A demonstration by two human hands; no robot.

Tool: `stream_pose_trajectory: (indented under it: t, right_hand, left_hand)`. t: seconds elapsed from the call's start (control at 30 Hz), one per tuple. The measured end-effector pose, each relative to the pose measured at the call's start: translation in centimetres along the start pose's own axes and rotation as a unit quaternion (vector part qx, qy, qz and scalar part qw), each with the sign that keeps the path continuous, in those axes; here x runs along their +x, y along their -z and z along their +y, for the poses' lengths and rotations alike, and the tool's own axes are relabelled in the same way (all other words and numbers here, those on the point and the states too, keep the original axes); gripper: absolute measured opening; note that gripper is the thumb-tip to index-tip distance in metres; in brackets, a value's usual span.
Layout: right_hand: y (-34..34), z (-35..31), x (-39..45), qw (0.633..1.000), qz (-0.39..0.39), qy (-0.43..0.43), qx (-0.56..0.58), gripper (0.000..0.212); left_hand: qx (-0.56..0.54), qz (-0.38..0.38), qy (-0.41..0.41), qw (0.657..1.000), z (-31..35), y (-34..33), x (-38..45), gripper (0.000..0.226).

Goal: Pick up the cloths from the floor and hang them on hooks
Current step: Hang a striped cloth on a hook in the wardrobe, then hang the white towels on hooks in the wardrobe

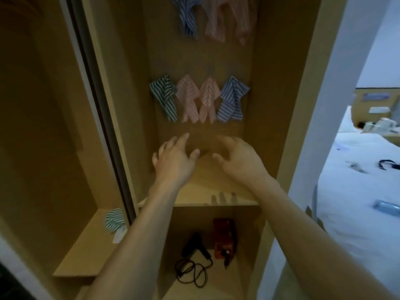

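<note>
- Four striped cloths hang in a row on the back panel (pixel 203 50) of the wooden closet: a green cloth (pixel 165 97) nearest the panel's left edge, two pink cloths (pixel 187 98) (pixel 208 99) in the middle, and a blue cloth (pixel 232 98) toward the right edge. Their hooks are too dim to make out clearly.
- More cloths, one blue-striped (pixel 186 17) and one or more pink (pixel 229 18), hang higher, at the panel's top edge; the frame cuts them off.
- Left hand (pixel 173 158): fingers spread and relaxed, holding nothing, raised just below the hung row and above the shelf (pixel 216 191).
- Right hand (pixel 238 158): fingers loosely curved and apart, likewise holding nothing, near the left hand but not touching it.
- One green-striped cloth (pixel 113 220) lies crumpled on the lower ledge (pixel 86 252) at left, beside the sliding door track (pixel 101 118), and is not yet hung.
- Lower compartment: a black hair dryer (pixel 195 247) with its coiled cord (pixel 190 272), and a red device (pixel 224 238) beside it.
- Judged progress: most cloths appear hung; at least the crumpled green one remains. Whether free hooks or further cloths exist cannot be told.
</note>
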State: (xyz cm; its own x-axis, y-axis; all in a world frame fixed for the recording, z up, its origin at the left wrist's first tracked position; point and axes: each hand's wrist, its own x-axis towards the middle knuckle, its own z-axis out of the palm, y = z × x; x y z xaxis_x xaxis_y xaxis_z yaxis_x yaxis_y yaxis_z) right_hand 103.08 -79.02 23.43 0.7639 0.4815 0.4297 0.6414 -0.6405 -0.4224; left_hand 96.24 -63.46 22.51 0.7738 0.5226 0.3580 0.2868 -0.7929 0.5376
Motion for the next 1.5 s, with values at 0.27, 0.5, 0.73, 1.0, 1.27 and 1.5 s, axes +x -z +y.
stream_pose_trajectory:
  t: [0.27, 0.5, 0.73, 1.0, 1.27, 1.5]
  right_hand:
    - [-2.6, -0.5, -15.4, 0.990, -0.027, -0.135, 0.039, 0.057]
    - [-2.2, 1.1, -30.5, 0.952, -0.006, -0.303, 0.040, 0.053]
    - [0.6, 5.4, -44.0, 0.879, 0.022, -0.476, 0.006, 0.051]
    - [7.9, 10.3, -58.3, 0.813, 0.087, -0.575, -0.023, 0.051]
    - [17.6, 15.3, -73.6, 0.726, 0.140, -0.673, -0.018, 0.051]
    - [22.9, 16.6, -84.3, 0.641, 0.210, -0.738, -0.028, 0.048]
  left_hand:
    - [-0.035, -0.083, -0.026, 0.996, -2.9, -3.1, -12.5, 0.059]
    - [-0.058, -0.242, -0.084, 0.965, -1.3, -8.3, -23.1, 0.059]
    - [-0.054, -0.332, -0.210, 0.918, 4.4, -12.1, -32.8, 0.053]
    - [-0.044, -0.412, -0.342, 0.843, 15.1, -17.0, -44.7, 0.053]
    - [-0.046, -0.475, -0.451, 0.754, 28.5, -21.0, -60.8, 0.053]
    - [-0.047, -0.536, -0.513, 0.669, 36.5, -23.4, -72.4, 0.053]
